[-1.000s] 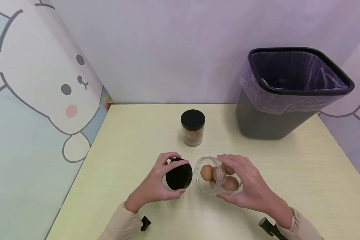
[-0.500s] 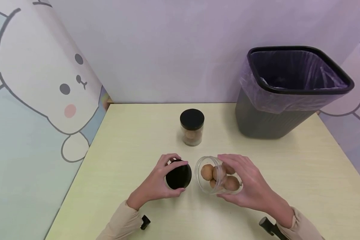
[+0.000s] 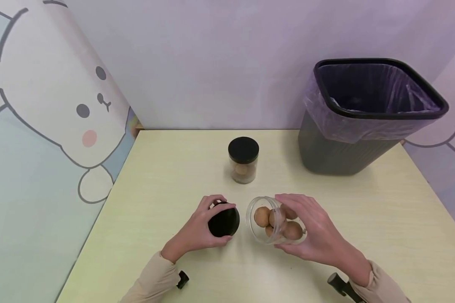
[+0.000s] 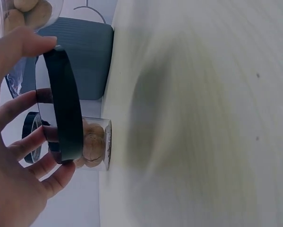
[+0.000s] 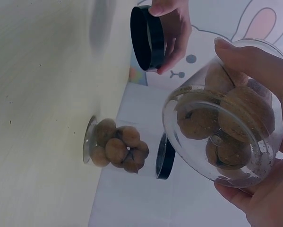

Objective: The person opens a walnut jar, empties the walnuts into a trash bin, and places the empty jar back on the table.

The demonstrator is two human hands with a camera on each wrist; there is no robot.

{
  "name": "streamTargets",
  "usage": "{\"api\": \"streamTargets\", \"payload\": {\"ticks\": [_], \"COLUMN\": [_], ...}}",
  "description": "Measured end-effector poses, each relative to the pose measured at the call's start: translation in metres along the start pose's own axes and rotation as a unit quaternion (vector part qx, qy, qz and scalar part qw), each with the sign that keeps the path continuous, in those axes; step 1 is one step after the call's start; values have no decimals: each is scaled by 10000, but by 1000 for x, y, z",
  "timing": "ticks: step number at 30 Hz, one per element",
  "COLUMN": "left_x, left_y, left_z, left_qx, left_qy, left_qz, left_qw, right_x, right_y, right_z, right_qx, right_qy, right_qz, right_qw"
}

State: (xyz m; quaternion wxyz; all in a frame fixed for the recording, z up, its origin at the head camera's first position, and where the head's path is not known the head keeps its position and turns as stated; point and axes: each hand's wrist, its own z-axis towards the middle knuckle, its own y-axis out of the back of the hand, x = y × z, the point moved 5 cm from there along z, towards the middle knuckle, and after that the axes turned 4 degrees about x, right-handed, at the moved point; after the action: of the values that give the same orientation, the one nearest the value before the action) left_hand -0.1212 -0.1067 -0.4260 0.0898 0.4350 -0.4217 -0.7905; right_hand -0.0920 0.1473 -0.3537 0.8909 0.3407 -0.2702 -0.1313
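Observation:
In the head view my left hand [image 3: 197, 232] grips a round black lid [image 3: 223, 221] by its rim, thumb on the near side and fingers on the far side. My right hand [image 3: 315, 231] holds a clear jar [image 3: 253, 233] tipped on its side, its uncovered mouth facing the lid across a small gap. Several round brown nuts [image 3: 293, 230] lie inside, seen through the jar wall. Both hands are raised above the table. Behind them stands a second clear jar [image 3: 244, 173], upright under a black lid, with similar nuts [image 5: 116, 150] in it.
A dark grey bin [image 3: 335, 153] with a purple-tinted liner stands at the table's back right. The pale wooden table [image 3: 167, 168] ends at a plain wall [image 3: 212, 75]. A cartoon-printed panel [image 3: 41, 139] rises on the left.
My left hand has drawn the lid slightly left, widening the gap to the jar's mouth, and the lid has turned a little. The right hand and its jar have stayed almost still.

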Motion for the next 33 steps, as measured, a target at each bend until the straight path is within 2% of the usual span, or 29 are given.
{"api": "streamTargets", "payload": {"ticks": [4,10,24,33], "left_x": [5,11,21,24], "left_y": [-3,-6,-13,-17], "left_z": [0,0,0,0], "left_qx": [54,200,284,520], "left_qy": [156,389,307,386], "left_qz": [30,-14,324,488], "left_qw": [9999,9990,9986,9967], "right_x": [-1,-2,-4,-5], "right_y": [0,0,1,2], "right_z": [1,1,0,-1], "right_qx": [-27,43,56,30], "right_qy": [60,-65,-89,-90], "right_qz": [29,25,59,59], "right_qw": [10000,10000,9999,9999]}}
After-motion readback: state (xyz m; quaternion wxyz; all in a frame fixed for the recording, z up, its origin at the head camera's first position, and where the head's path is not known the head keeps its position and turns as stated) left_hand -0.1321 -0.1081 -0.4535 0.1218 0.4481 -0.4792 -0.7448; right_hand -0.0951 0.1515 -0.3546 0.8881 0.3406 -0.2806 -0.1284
